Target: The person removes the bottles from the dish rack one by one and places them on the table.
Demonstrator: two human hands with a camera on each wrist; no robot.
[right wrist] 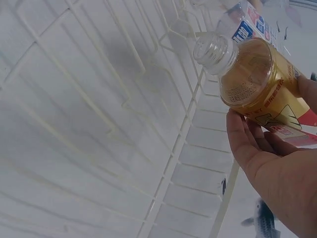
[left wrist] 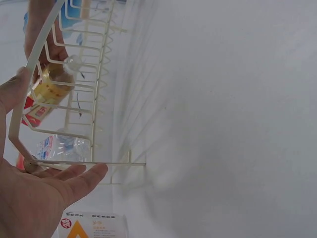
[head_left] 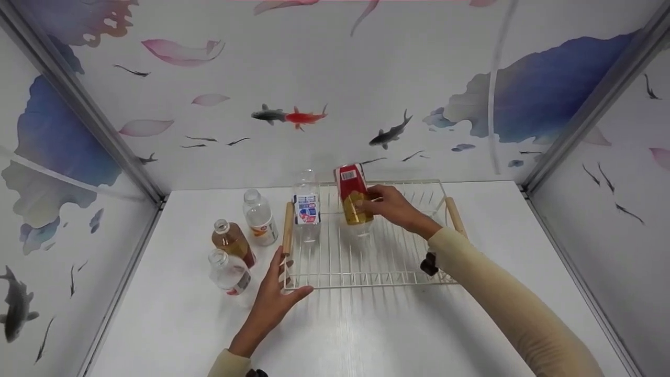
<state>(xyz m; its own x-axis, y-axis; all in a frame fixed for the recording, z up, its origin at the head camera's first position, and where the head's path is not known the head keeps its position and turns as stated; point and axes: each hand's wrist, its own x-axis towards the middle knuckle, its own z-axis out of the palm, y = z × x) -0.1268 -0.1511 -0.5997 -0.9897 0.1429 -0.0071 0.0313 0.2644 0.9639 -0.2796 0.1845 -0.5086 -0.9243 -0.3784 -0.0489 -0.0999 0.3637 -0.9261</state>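
Note:
My right hand (head_left: 393, 207) grips a plastic bottle (head_left: 352, 193) with a red and gold label, holding it neck down over a white wire basket (head_left: 366, 280). In the right wrist view the mouth of the gold-labelled bottle has no cap. A clear bottle (head_left: 307, 209) with a blue and white label lies along the basket's left side. At the near left corner, my left hand (head_left: 275, 293) holds the basket, thumb along the front rim and fingers around the left side, just below a wooden handle (head_left: 288, 225).
Left of the basket stand a clear bottle (head_left: 260, 222), a brown-tinted bottle (head_left: 233, 243) and another clear bottle (head_left: 229, 275), close together. A second wooden handle (head_left: 455, 214) is on the basket's right. Printed wall panels (head_left: 335, 78) enclose the white table (head_left: 366, 335).

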